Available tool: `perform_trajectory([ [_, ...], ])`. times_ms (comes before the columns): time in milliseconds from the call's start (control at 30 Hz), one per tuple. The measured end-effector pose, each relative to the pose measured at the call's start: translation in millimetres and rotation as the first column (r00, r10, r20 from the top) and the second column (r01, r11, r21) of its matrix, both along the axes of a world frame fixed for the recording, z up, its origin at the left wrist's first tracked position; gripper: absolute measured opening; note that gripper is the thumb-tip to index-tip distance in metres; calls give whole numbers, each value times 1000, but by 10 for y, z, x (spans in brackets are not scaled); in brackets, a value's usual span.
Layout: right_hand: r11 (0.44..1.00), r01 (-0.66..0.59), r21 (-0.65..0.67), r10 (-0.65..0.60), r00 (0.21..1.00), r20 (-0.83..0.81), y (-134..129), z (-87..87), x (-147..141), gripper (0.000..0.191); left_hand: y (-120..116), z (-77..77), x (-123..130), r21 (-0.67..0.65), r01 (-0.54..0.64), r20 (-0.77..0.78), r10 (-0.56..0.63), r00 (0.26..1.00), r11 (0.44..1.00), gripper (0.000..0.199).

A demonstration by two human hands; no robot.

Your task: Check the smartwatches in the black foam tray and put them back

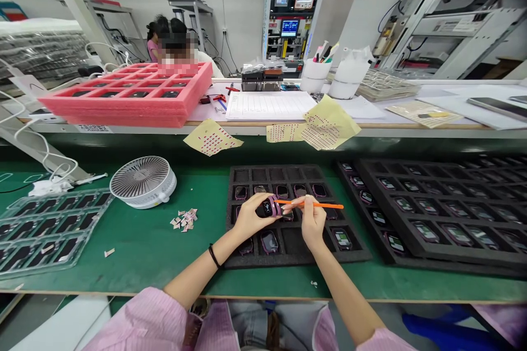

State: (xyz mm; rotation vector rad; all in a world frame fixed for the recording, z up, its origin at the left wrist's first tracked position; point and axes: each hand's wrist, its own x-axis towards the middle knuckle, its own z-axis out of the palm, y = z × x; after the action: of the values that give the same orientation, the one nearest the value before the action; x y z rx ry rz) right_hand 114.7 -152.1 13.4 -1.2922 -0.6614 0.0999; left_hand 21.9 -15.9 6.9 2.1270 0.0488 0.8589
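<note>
Green bench matting (pixel 132 252) lies below us. Our left hand (pixel 250 217) grips a pink smartwatch (pixel 268 207) over a black foam tray (pixel 263 175); our right hand (pixel 313 221) pinches an orange stick (pixel 327 205).

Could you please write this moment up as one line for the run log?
left hand: pink-framed device | right hand: orange stick | beneath: black foam tray

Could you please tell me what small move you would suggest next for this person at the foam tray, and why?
I would probably run the orange stick a little way along the edge of the pink-framed device. The right hand has the stick's end at that edge, and the left hand holds the device steady above the black foam tray.
</note>
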Motion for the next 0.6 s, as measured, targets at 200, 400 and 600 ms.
perform_trajectory([
  [200, 1000, -10, -16, 10, 1000, -5, -5, 5, -5, 41, 4, 4, -6, 6, -8, 2, 8, 1000, 1000, 44],
  [400, 1000, -2, -11, 1, 1000, -11, -11, -18, -10, 41, 2, 2, -5, 10, 2, 0, -2, 1000, 1000, 44],
  [600, 999, -8, 50, 8, 1000, -9, -11, -33, -10, 40, 0, -6, -5, 15, 10, 0, -10, 1000, 1000, 45],
])
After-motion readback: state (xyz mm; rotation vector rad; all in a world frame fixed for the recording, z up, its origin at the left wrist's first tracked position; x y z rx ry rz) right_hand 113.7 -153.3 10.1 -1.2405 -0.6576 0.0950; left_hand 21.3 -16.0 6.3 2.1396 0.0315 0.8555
